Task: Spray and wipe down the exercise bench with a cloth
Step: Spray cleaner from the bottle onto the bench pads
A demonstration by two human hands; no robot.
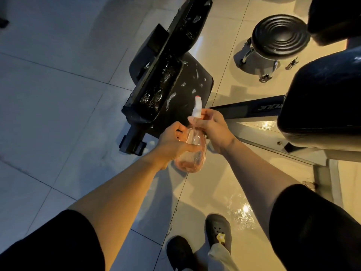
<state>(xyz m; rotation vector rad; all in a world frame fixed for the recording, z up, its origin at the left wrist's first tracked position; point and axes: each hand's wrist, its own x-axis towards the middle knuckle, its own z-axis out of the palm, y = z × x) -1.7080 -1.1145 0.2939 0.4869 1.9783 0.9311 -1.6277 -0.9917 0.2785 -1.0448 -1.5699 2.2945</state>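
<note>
Pale floor tiles (58, 118) spread beneath a black exercise bench (172, 83), its pads beaded with spray. Both forearms reach forward and meet near the bench's near end. Left hand (173, 141) curls round the pink spray bottle (192, 147); right hand (213, 126) grips its neck. Bottle stands near-upright, nozzle (197, 106) pointing far toward the bench.

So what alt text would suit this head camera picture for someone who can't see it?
Two hands hold a pink spray bottle over a wet black exercise bench: the left hand grips its body, the right hand its white sprayer. A round black stool stands beyond.
</note>
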